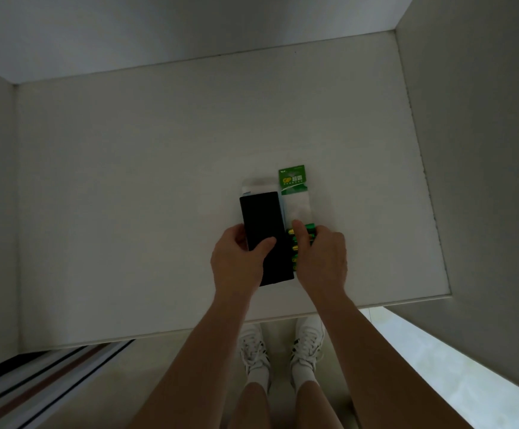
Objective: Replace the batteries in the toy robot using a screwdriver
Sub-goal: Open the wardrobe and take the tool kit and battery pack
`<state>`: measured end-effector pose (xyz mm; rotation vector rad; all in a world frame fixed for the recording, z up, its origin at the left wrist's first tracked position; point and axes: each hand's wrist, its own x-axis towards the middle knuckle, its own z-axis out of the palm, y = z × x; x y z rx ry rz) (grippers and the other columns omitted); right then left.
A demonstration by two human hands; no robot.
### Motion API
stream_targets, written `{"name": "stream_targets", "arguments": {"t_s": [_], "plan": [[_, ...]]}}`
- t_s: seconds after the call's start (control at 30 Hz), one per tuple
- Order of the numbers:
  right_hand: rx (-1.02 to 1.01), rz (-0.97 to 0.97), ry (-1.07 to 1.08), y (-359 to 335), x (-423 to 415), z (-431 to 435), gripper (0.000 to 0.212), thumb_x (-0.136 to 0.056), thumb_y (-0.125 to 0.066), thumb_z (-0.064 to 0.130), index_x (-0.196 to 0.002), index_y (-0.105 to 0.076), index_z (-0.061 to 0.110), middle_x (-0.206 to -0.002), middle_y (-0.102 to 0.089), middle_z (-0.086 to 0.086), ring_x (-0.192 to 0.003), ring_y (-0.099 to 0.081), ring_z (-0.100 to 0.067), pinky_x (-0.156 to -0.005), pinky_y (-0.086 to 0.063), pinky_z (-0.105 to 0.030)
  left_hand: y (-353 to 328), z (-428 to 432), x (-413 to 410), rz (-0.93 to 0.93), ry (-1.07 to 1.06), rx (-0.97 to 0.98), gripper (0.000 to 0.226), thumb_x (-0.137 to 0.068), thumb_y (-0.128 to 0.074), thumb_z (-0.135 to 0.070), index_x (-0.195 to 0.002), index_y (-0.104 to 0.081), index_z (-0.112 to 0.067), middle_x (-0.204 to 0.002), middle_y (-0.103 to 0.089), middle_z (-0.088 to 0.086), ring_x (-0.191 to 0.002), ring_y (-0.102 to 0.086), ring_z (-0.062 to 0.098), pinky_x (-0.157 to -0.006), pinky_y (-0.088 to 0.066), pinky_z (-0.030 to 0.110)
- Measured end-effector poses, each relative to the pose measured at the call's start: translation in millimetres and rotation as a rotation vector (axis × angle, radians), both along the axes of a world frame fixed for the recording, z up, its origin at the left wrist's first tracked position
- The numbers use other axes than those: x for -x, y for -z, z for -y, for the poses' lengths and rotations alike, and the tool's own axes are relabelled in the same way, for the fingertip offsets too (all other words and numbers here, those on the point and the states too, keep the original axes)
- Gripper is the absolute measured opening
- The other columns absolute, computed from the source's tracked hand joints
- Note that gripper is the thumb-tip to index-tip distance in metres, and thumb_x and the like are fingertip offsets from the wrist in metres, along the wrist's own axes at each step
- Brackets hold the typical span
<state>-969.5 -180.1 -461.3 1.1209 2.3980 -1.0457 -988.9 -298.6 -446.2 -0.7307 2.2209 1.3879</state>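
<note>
Fingers [266, 244] of the left hand [236, 264], at the white tabletop [128, 181], are curled round a flat black box [262, 218] with the thumb on top, apparently to lift or steady it. Just beside it, the right hand [323, 258] pinches the near end of a green battery pack [293, 193], thumb pressed over the batteries [294, 258], seemingly readying replacements. No toy robot or screwdriver is visible.
</note>
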Motion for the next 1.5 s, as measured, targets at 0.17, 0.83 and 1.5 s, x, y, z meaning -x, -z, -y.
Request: {"name": "stream_targets", "arguments": {"t_s": [0.17, 0.83, 1.5], "plan": [[-0.074, -0.056, -0.142, 0, -7, 2, 0.041, -0.101, -0.040, 0.048, -0.106, -0.055, 0.010, -0.100, -0.052, -0.005, -0.092, -0.055, -0.025, -0.073, -0.040, -0.034, 2, 3, 0, -0.011, 0.026, -0.020, 0.052, -0.079, -0.085, -0.028, -0.122, -0.059, -0.014, -0.111, -0.070, -0.001, -0.100, -0.069, 0.017, -0.090, -0.059, 0.044], [0.242, -0.368, -0.024, -20, -15, -13, 0.024, -0.102, -0.053, 0.030, -0.087, -0.055, 0.011, -0.072, -0.059, 0.009, -0.061, -0.059, 0.012, -0.051, -0.040, -0.004, -25, 9, -12, 0.126, -0.172, -0.554, 0.034, -0.089, -0.072, -0.013, -0.121, -0.059, -0.012, -0.105, -0.077, 0.008, -0.096, -0.075, 0.027, -0.071, -0.063, 0.040], [0.259, -0.669, 0.110, -321, -43, -10, 0.027, -0.102, -0.050, 0.029, -0.089, -0.058, 0.007, -0.070, -0.060, 0.004, -0.055, -0.058, 0.007, -0.050, -0.044, -0.010, -322, 11, -35, -0.118, -0.046, -0.751, 0.041, -0.083, -0.071, -0.022, -0.121, -0.061, -0.012, -0.103, -0.077, 0.010, -0.093, -0.075, 0.028, -0.069, -0.062, 0.037]]}}
